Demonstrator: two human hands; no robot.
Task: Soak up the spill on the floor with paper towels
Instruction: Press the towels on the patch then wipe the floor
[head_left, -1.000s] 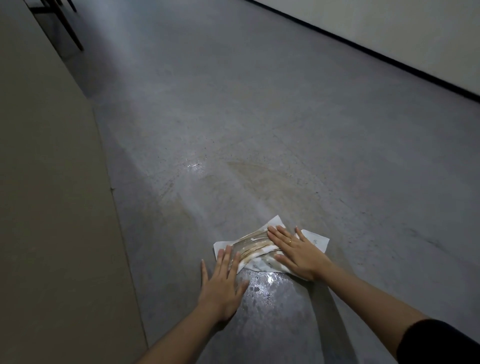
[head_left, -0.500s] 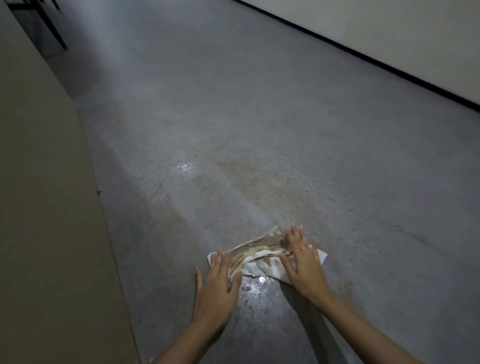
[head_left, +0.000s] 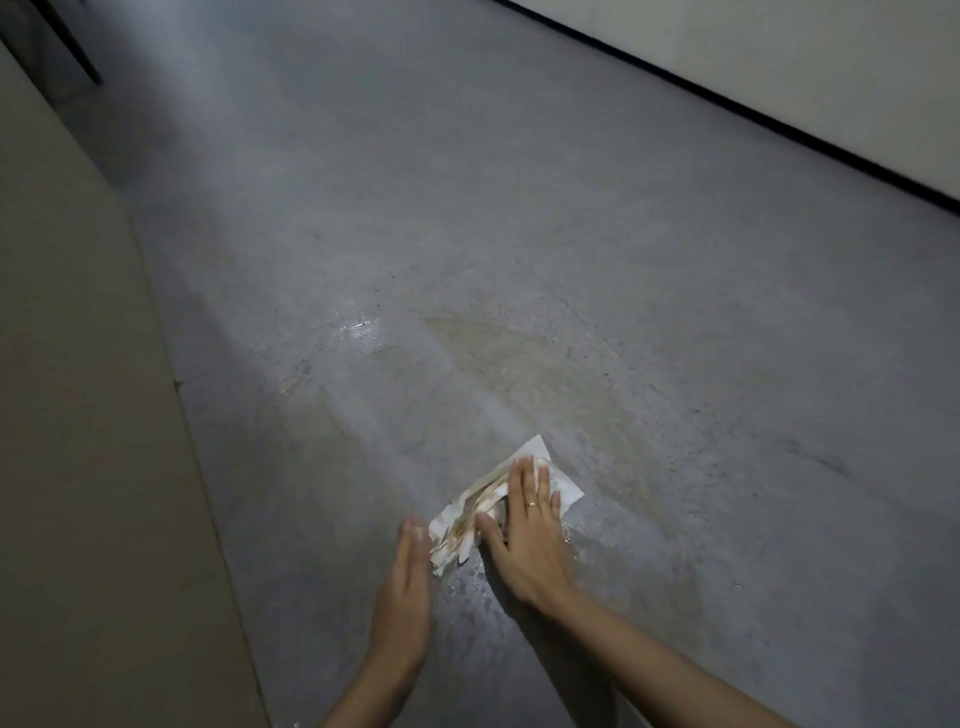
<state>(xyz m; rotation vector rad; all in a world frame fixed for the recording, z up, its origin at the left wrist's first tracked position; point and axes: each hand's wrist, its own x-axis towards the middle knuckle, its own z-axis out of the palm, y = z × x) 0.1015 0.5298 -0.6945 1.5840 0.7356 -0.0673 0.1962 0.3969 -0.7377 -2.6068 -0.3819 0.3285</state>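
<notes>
Mid-wipe: we read this as the blotting step. Stained paper towels (head_left: 498, 506) lie bunched low centre on the floor (head_left: 519, 234), right hand (head_left: 530, 535) flat on top, fingers straight and close together. Left hand (head_left: 408, 577) edge-on at the wad's lower-left, fingers straight, touching it or just beside, hard to say. Next move needs wiping the brownish smear (head_left: 524, 358) mid-frame and the wet shine below the towels. Dim light; spill edges unclear, forearms cut off at the bottom.

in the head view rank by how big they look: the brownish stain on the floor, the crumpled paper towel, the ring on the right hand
1. Brownish stain, the widest patch, though its edges fade into the floor.
2. Paper towel, partly covered by the right hand.
3. Ring, by far the smallest.
</notes>
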